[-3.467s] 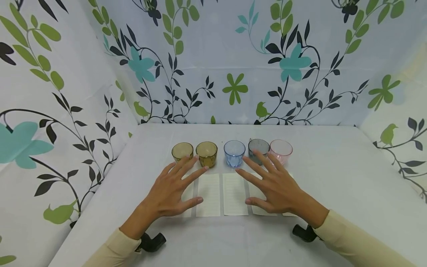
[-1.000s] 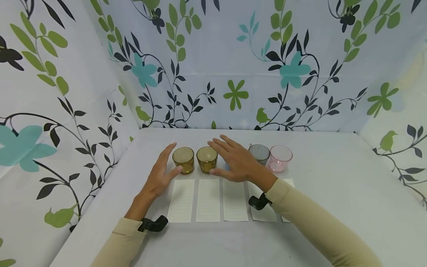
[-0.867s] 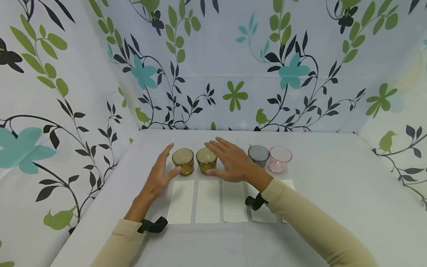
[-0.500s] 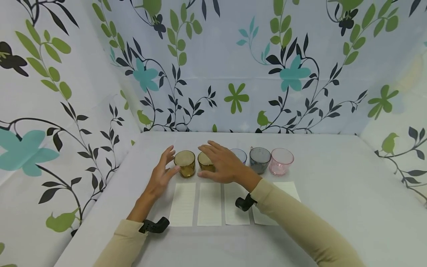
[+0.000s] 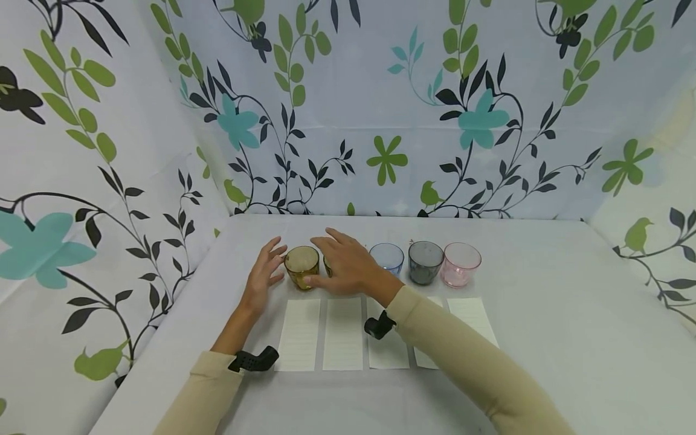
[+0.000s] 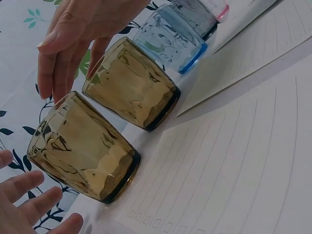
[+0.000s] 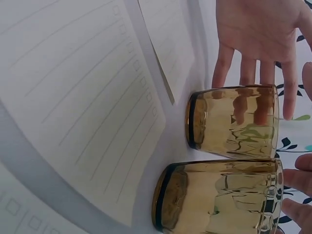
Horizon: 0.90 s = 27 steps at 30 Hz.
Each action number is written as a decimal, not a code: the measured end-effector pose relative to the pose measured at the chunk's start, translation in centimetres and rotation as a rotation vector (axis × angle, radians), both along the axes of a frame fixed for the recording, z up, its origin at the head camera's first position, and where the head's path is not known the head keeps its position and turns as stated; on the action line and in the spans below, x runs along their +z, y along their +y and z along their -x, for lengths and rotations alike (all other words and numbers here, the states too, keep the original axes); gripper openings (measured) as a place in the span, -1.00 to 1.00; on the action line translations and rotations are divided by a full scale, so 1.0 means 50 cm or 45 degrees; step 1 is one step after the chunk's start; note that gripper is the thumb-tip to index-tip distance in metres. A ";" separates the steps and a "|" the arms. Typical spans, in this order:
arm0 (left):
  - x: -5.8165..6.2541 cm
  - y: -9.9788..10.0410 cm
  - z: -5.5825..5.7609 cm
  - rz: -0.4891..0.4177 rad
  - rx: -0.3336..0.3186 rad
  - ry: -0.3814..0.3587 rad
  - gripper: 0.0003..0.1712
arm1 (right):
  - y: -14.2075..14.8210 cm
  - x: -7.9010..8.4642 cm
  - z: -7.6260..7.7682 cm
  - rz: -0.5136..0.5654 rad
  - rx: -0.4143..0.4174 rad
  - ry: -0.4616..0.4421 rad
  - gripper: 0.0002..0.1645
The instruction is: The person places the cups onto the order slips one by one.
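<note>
Two amber glasses stand upright at the left end of a row. In the head view my left hand [image 5: 263,275], its fingers spread, is at the left side of the outer amber glass [image 5: 301,263]. My right hand [image 5: 345,263] reaches across from the right, fingers extended and thumb in front of that glass. It hides most of the inner amber glass [image 5: 327,266]. The left wrist view shows my left fingers [image 6: 34,204] apart from the outer glass, with the right hand above the pair. In the right wrist view, the right fingertips [image 7: 297,195] are close to the nearer glass's rim.
A blue glass [image 5: 387,257], a grey glass [image 5: 426,263] and a pink glass [image 5: 461,264] continue the row rightward. Several lined paper strips [image 5: 342,335] lie in front on the white table [image 5: 544,314]. A patterned cloth [image 5: 337,78] hangs behind.
Over the last second my right hand has moved left from the blue glass across the inner amber one to the outer amber glass. Earlier both hands hovered spread over the papers. The left hand has shifted slightly.
</note>
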<state>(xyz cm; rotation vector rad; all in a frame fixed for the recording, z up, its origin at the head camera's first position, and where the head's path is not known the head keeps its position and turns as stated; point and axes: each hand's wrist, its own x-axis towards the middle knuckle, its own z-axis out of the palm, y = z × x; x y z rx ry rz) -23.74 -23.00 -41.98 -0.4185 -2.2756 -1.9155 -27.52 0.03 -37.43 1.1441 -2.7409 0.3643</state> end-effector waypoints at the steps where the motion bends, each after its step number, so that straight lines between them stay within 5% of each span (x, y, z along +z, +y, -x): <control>1: 0.000 0.000 0.003 -0.024 -0.012 -0.016 -0.30 | -0.003 0.001 0.003 -0.003 -0.005 -0.009 0.05; 15: -0.008 0.004 0.015 -0.261 -0.078 -0.200 -0.26 | -0.042 0.003 0.030 -0.085 -0.072 -0.155 0.10; 27: -0.017 -0.005 0.018 -0.288 -0.058 -0.180 -0.31 | -0.054 -0.002 0.044 -0.145 -0.115 -0.212 0.10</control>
